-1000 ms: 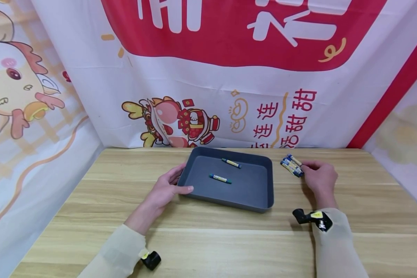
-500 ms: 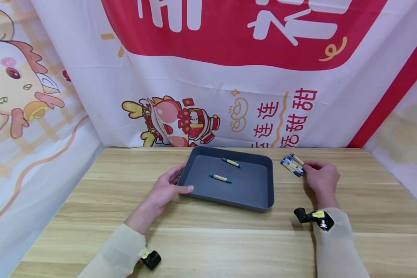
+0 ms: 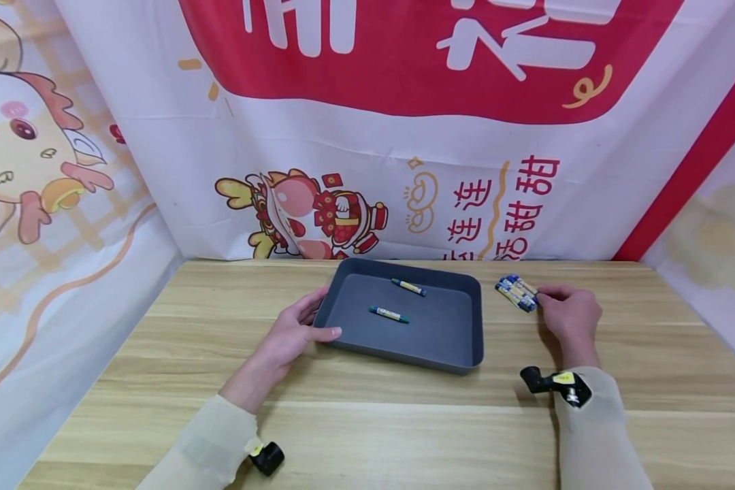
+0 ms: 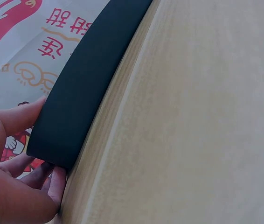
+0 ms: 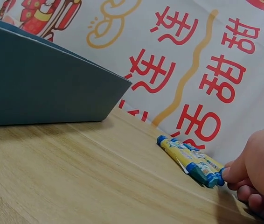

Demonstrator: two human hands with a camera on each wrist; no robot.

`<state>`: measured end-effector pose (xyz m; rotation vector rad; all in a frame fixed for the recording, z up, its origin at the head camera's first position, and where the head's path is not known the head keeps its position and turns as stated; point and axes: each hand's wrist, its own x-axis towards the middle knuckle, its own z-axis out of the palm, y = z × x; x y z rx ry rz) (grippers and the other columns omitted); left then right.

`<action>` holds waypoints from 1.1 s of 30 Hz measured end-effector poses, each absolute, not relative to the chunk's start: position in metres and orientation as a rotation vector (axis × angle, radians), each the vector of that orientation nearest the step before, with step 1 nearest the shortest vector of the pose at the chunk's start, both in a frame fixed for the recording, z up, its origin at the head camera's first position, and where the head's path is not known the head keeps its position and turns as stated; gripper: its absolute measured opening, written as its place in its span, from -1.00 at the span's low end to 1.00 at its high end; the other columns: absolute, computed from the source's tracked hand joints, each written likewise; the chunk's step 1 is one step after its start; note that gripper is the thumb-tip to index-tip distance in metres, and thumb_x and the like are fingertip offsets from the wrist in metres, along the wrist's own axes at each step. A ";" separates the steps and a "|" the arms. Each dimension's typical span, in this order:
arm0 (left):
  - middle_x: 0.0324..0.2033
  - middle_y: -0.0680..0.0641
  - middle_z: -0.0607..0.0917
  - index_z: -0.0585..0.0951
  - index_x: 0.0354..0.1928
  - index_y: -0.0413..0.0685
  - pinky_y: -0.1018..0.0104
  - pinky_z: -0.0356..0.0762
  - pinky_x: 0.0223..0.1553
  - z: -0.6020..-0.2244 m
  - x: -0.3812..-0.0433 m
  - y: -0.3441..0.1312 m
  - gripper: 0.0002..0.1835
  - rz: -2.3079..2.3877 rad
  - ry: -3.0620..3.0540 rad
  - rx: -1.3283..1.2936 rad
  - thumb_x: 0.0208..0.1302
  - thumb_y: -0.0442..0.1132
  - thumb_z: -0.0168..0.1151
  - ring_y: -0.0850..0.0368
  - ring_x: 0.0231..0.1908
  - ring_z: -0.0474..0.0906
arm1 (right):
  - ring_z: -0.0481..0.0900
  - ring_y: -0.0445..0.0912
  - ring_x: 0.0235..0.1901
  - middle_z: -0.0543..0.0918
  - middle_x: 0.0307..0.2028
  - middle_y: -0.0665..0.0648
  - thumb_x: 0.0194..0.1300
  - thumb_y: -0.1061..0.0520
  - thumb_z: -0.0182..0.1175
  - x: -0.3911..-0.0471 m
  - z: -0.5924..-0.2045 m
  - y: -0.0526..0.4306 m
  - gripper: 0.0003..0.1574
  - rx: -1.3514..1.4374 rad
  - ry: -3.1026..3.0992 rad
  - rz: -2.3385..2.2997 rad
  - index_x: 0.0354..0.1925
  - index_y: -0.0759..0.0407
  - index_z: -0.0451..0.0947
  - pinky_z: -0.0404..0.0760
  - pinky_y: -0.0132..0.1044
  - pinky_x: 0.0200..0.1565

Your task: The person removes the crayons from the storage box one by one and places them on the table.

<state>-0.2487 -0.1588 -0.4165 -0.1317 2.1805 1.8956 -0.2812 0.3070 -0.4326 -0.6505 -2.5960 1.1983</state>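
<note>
My left hand [image 3: 288,337] grips the near left corner of a dark grey rectangular tray [image 3: 431,337], thumb over the rim. In the left wrist view the fingers curl against the outer wall of the tray [image 4: 85,88]. Two crayons with printed wrappers lie apart inside it, an upper one [image 3: 408,287] and a lower one [image 3: 388,314]. Right of the tray, several crayons [image 3: 514,297] with blue or green ends lie side by side on the table. My right hand [image 3: 568,316] pinches the blue end of the rightmost crayon [image 5: 212,162] between thumb and finger.
The wooden table [image 3: 373,435] meets a printed cloth backdrop [image 3: 343,136] at its far edge. A patterned cloth [image 3: 55,204] hangs along the left side. A black wrist camera [image 3: 266,459] sits by the left sleeve, another black camera [image 3: 545,381] on the right wrist.
The right hand has shifted slightly right, and the crayon at its fingertips has come down level beside the other crayons. The left hand and the tray stay in place.
</note>
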 end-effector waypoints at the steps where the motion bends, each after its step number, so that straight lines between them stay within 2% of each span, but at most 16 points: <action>1: 0.64 -0.07 0.29 0.30 0.63 0.16 -0.11 0.10 0.68 -0.416 -0.248 -0.159 -0.07 1.894 2.182 -0.127 0.27 -0.38 0.49 -0.15 0.61 0.19 | 0.51 0.29 0.37 0.70 0.24 0.37 0.51 0.02 0.21 -0.281 -0.432 0.307 -0.54 -0.643 -2.600 1.191 0.21 0.24 0.71 0.39 0.18 0.43; 27: 0.63 -0.06 0.30 0.31 0.63 0.18 -0.10 0.09 0.68 -0.418 -0.249 -0.159 -0.06 1.911 2.171 -0.129 0.25 -0.38 0.51 -0.13 0.61 0.20 | 0.42 0.30 0.44 0.64 0.33 0.36 0.54 -0.10 0.19 -0.280 -0.430 0.308 -0.45 -0.703 -2.615 1.232 0.29 0.18 0.66 0.36 0.21 0.44; 30: 0.63 -0.06 0.30 0.31 0.63 0.18 -0.10 0.09 0.68 -0.417 -0.249 -0.159 -0.05 1.911 2.171 -0.131 0.25 -0.38 0.51 -0.13 0.61 0.20 | 0.48 0.23 0.41 0.64 0.35 0.31 0.54 -0.14 0.19 -0.281 -0.428 0.307 -0.43 -0.715 -2.572 1.295 0.33 0.12 0.64 0.45 0.12 0.35; 33: 0.63 -0.06 0.30 0.31 0.63 0.17 -0.09 0.09 0.68 -0.417 -0.248 -0.159 -0.05 1.914 2.170 -0.131 0.25 -0.39 0.51 -0.13 0.61 0.20 | 0.53 0.14 0.36 0.64 0.37 0.25 0.55 -0.19 0.18 -0.282 -0.423 0.301 -0.40 -0.706 -2.544 1.367 0.37 0.05 0.61 0.55 -0.09 0.18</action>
